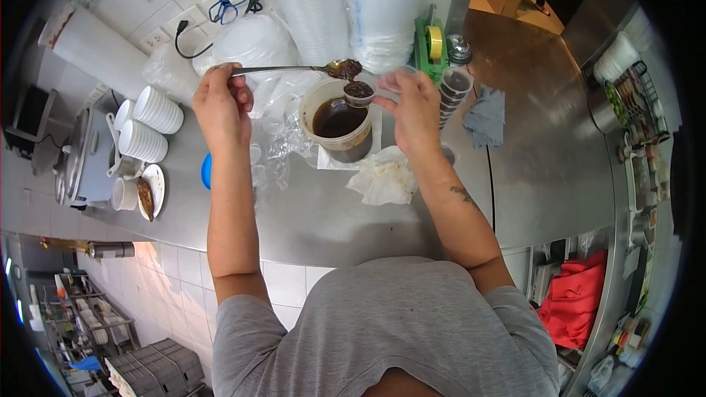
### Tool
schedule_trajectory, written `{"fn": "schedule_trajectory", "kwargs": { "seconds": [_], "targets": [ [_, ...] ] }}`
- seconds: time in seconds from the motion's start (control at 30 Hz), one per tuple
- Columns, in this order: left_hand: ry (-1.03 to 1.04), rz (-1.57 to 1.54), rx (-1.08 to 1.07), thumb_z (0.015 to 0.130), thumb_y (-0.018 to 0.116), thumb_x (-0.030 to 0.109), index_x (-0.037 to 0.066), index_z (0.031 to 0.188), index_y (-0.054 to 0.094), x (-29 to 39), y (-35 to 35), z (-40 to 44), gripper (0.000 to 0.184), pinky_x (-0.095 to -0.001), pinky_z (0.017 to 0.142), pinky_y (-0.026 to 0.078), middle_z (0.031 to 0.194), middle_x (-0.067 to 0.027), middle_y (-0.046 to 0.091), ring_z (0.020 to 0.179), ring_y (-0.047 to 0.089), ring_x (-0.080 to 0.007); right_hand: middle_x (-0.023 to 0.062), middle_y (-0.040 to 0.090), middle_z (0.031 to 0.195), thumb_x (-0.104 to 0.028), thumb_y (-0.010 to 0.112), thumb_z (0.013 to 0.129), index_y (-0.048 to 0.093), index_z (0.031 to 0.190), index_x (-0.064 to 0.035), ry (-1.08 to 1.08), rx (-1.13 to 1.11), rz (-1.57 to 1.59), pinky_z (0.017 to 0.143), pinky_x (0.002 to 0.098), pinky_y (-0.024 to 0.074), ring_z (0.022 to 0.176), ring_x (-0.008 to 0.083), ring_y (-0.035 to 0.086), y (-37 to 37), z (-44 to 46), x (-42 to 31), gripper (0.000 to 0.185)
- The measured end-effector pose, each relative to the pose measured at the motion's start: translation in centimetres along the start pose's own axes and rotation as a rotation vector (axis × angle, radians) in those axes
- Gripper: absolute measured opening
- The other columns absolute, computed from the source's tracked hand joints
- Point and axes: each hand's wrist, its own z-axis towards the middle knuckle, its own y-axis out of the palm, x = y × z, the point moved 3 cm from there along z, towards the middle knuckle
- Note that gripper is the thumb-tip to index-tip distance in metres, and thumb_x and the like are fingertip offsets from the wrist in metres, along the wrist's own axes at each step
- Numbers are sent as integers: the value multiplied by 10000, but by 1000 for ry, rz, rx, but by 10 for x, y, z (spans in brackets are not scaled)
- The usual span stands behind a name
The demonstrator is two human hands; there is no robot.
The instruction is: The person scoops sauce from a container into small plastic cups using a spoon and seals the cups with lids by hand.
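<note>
My left hand is closed around the handle of a long metal spoon. Dark, chunky sauce fills the spoon's bowl, which hangs over the back rim of a plastic tub. Between the fingers of my right hand is a small clear sauce cup with dark sauce in it, held just below the spoon. Some right fingers are blurred. The white tub beneath holds dark brown liquid and stands on a white napkin. A crumpled paper towel lies in front of it.
Stacked clear cups stand right of my right hand, near a green tape dispenser and a grey cloth. Bagged containers line the wall. White cup stacks and a plate sit at left.
</note>
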Motion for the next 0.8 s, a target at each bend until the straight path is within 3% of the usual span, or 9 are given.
{"fn": "schedule_trajectory", "kwargs": {
  "seconds": [0.2,0.33,0.37,0.6,0.8],
  "targets": [
    [22,61,33,877,542,113,-16,839,598,-7,-29,-12,146,-236,395,306,606,-23,507,444,416,-91,99,577,882,-155,540,932,497,847,-38,73,40,90,702,430,567,883,261,619,-22,-16,-11,151],
    [176,588,-369,933,559,179,11,946,625,-27,-14,-45,181,-211,502,359,679,-13,533,566,444,-64,90,578,879,-153,539,935,494,841,-45,38,3,89,715,438,562,891,258,622,-34,-20,-10,150],
    [232,596,-513,948,556,206,34,992,628,-33,-13,-49,192,-201,546,370,697,-3,536,608,444,-58,90,578,880,-151,537,936,490,840,-46,25,1,82,714,438,561,887,257,624,-35,-20,-10,150],
    [253,513,-149,953,527,159,-6,938,608,-28,-9,-49,185,-197,505,350,690,-6,522,559,424,-51,91,573,882,-148,534,940,472,836,-50,-75,12,-17,693,388,565,859,243,638,-43,-26,-9,155],
    [108,381,-47,919,531,143,26,851,581,-57,-20,-37,145,-197,426,329,615,4,512,485,422,-37,94,566,893,-140,519,947,466,835,-42,-123,31,-93,684,351,564,860,225,640,-47,-38,-14,158]
  ]
}}
